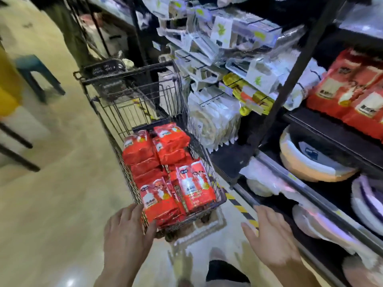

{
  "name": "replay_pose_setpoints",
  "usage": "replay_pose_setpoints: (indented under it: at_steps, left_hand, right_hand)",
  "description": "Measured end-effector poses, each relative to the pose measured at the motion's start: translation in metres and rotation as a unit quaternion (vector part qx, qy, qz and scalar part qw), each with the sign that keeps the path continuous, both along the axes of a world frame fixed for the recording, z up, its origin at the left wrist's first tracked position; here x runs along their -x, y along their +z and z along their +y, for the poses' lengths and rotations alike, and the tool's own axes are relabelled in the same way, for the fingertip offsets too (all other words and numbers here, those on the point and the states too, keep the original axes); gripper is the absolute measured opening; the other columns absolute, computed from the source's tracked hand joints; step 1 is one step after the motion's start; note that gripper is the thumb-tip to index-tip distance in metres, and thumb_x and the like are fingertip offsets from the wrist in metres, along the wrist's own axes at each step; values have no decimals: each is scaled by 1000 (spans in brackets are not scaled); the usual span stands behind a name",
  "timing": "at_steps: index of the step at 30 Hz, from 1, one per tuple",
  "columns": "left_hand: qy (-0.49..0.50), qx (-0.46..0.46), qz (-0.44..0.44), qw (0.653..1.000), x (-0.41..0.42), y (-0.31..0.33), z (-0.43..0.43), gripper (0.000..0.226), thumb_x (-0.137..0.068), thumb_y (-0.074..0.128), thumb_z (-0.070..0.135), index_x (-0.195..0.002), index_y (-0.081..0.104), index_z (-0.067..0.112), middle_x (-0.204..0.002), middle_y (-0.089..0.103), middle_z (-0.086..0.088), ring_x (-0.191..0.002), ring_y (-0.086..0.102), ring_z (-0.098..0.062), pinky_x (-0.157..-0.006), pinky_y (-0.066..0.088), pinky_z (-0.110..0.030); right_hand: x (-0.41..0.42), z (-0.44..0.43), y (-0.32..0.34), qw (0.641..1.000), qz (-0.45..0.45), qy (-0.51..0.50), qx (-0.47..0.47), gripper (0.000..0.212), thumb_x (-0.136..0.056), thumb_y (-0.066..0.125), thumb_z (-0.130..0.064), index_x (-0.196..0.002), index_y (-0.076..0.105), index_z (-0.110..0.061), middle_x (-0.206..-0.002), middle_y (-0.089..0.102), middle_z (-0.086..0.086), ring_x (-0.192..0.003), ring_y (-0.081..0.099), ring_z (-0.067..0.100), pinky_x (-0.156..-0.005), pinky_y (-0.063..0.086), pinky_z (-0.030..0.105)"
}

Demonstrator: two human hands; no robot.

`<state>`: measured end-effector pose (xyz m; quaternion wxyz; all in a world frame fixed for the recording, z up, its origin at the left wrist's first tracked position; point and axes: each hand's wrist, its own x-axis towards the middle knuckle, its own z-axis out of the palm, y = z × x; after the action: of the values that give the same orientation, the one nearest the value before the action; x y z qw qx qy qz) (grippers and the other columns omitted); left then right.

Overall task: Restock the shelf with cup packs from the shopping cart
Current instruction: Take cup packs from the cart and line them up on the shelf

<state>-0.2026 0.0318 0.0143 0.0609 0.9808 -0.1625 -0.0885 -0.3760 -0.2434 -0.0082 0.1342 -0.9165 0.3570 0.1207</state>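
Note:
A black wire shopping cart [132, 96] stands in the aisle beside the shelf. Its near end is filled with several red cup packs [165, 170], some stacked, some upright. My left hand [126, 230] is at the cart's near left corner, fingers straight, thumb against the wire by the nearest red pack. My right hand [269, 235] hovers open to the right of the cart, above the floor, holding nothing. More red cup packs [350, 94] lie on a shelf board at the upper right.
The black shelf unit [294, 69] runs along the right, with white plates and bowls [310, 160] on lower boards and hanging white packets [207, 48] above. Yellow-black tape [238, 206] marks the floor by the shelf. A teal stool [35, 73] stands at the far left.

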Motion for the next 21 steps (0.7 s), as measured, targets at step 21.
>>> replay_pose_setpoints:
  at_steps: [21]
  left_hand:
    - [142, -72, 67, 985, -293, -57, -126, 58, -99, 52, 57, -144, 52, 20, -141, 61, -4, -133, 53, -31, -105, 47, -42]
  right_hand:
    - [-408, -96, -68, 976, -21, 201, -85, 67, -103, 47, -57, -156, 39, -18, -158, 46, 5, -143, 43, 30, -117, 35, 42]
